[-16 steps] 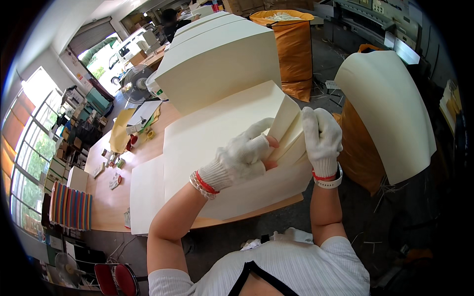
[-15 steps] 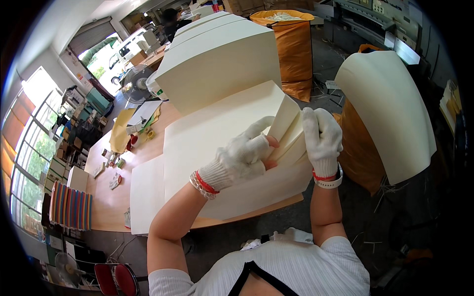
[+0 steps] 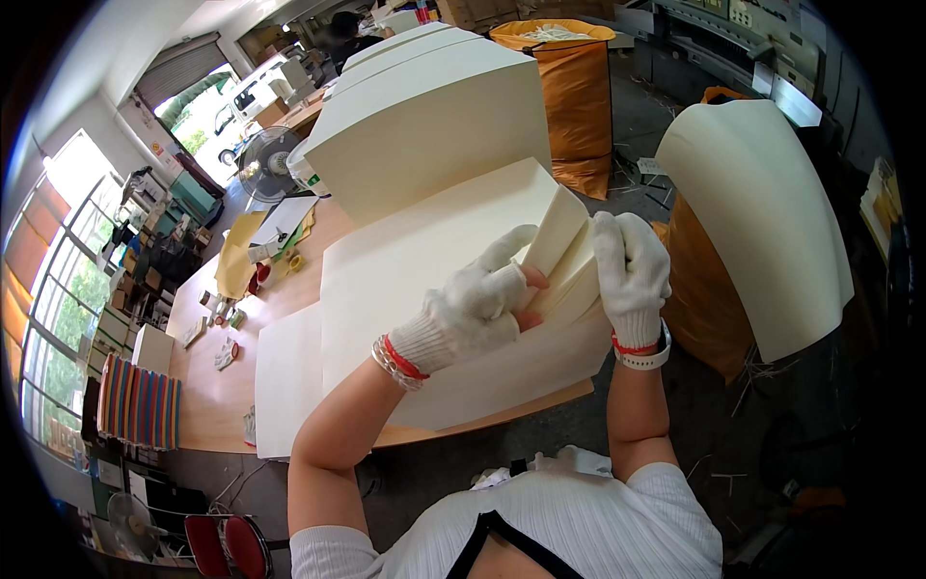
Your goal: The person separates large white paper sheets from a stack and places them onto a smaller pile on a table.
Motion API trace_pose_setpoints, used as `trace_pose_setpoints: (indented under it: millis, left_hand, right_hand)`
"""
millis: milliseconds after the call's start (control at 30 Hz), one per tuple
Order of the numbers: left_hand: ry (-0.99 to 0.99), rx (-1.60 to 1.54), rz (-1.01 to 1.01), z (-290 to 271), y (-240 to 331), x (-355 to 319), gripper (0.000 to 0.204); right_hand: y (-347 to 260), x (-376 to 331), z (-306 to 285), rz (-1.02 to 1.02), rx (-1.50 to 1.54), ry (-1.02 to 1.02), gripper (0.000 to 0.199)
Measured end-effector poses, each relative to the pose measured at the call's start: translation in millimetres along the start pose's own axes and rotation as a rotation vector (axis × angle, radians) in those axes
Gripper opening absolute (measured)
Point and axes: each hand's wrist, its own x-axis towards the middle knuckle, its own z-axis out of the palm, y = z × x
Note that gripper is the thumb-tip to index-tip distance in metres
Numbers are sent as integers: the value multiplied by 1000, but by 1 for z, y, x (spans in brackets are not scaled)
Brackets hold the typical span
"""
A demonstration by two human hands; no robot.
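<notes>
A low pile of large cream paper sheets [image 3: 405, 251] lies on the wooden table in front of me. Its right end is lifted and bent up into curled layers [image 3: 556, 241]. My left hand [image 3: 475, 301], in a white knit glove with bare fingertips showing, is closed around the bent sheets from the left. At their right edge, my right hand [image 3: 632, 268], also gloved in white, pinches the paper with its fingers together; the fingertips are partly hidden. Gaps show between some lifted sheets.
A tall block of stacked paper [image 3: 434, 135] stands just beyond the sheets. Orange sacks [image 3: 579, 106] are on the floor to the right, one under a large curved sheet [image 3: 757, 222]. Tape rolls and small items lie on the table [image 3: 217, 386], near a striped stack [image 3: 140, 403].
</notes>
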Motion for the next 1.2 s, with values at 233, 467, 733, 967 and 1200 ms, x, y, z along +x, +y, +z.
trace_pose_setpoints:
  millis: [233,467,733,967,1200]
  left_hand:
    - [-22,168,65,1,0,1,20]
    - [-64,48,-26,0,-5,-2,40]
    - [-8,32,-39,3,0,1,19]
    - [-116,96,33,-3,-6,2,33]
    - [-19,109,-56,2,1,3,30]
  right_hand:
    - [-5,2,-4,75,87,-39,3]
    - [-6,3,-1,79,40,-12,4]
    - [-1,0,-4,8,39,-36,8]
    - [-7,1,-1,163,99,2,8]
    - [-6,2,0,101,47,26,8]
